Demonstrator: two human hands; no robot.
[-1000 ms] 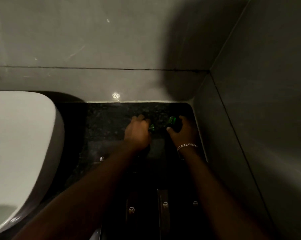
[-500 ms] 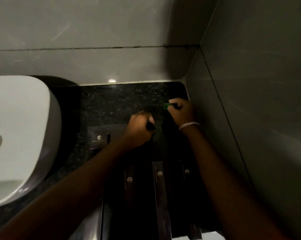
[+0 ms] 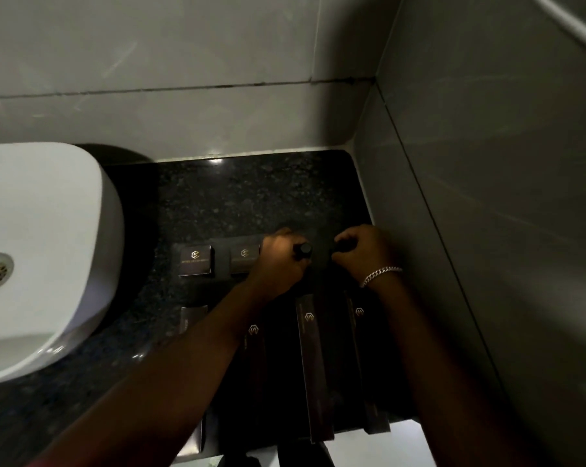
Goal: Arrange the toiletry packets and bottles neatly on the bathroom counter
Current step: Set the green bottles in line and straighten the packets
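Head view | left hand (image 3: 278,261) fingers wrapped round a dark-capped bottle (image 3: 302,250) | right hand (image 3: 365,252) fingers curled on a second, mostly hidden | counter (image 3: 251,197), behind the packets (image 3: 310,358) | we'd set both upright, side by side.

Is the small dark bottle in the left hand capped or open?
Capped: a round black cap sits on the small dark bottle, which the left hand grips.
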